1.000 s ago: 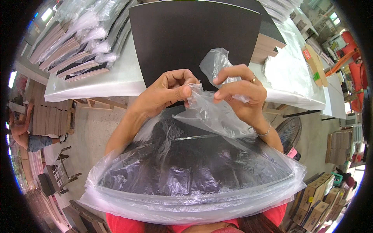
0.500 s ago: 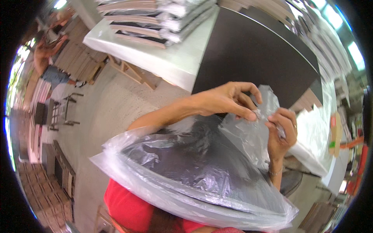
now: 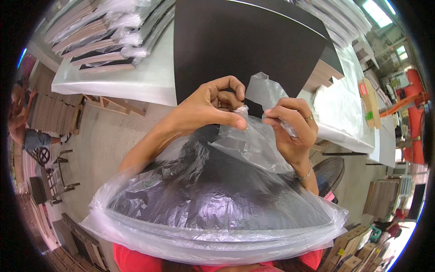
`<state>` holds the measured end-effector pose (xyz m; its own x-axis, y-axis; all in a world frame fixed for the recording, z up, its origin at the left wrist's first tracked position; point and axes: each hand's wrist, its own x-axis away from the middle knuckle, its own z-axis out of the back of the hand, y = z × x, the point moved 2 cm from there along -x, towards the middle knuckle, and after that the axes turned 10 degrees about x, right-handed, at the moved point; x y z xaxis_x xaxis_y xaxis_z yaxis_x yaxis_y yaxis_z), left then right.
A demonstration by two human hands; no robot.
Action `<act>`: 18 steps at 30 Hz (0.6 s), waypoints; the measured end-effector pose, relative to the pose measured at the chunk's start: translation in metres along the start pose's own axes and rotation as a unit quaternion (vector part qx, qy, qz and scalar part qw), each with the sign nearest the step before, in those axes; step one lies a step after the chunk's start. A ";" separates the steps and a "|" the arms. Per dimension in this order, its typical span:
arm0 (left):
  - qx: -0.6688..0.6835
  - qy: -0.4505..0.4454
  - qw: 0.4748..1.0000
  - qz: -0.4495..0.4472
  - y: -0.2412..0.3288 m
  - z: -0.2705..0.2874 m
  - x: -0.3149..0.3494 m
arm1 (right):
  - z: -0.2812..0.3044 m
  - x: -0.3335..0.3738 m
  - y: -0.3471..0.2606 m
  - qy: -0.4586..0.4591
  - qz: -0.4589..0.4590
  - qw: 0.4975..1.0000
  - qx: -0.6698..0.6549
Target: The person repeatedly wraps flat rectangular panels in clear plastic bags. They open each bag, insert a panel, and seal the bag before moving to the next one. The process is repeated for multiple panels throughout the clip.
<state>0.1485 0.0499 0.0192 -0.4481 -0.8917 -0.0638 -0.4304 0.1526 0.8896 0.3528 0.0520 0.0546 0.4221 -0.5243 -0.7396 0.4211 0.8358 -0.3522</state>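
Observation:
A large dark panel [image 3: 231, 199] lies in front of my body inside a clear plastic bag [image 3: 253, 149]. Its wide edge faces my red shirt, and loose film gathers at the far end. My left hand [image 3: 206, 106] pinches crumpled film there between thumb and curled fingers. Just to its right, my right hand [image 3: 294, 129] is closed on another part of the same bag, fingertips together. A small gap separates the two hands, with a flap of film standing up beyond them. Behind the hands is a big black board [image 3: 244, 45] on the table.
Plastic-wrapped panels [image 3: 108, 36] are stacked on a white-covered table [image 3: 154, 81] at far left, with more wrapped panels [image 3: 340, 18] at far right. A black fan [image 3: 328, 174] stands right of my forearm. Another person [image 3: 20, 118] is at the left rim.
My view has turned, so the table and stacks appear further left. Both hands keep hold of the bag, and the gap between their fingertips looks slightly wider.

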 end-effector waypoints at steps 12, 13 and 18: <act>0.034 -0.004 0.999 0.016 0.002 -0.016 0.000 | -0.009 0.004 -0.013 -0.040 -0.015 0.997 -0.057; 0.038 -0.010 0.999 0.017 0.002 -0.018 -0.001 | -0.008 0.005 -0.012 -0.043 0.014 0.998 -0.046; 0.038 -0.019 0.999 0.029 -0.002 -0.015 -0.001 | -0.003 -0.002 0.000 -0.062 0.093 0.983 -0.144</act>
<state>0.1618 0.0443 0.0244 -0.5033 -0.8636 -0.0312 -0.4598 0.2370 0.8558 0.3497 0.0534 0.0544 0.5726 -0.3597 -0.7367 0.0910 0.9210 -0.3789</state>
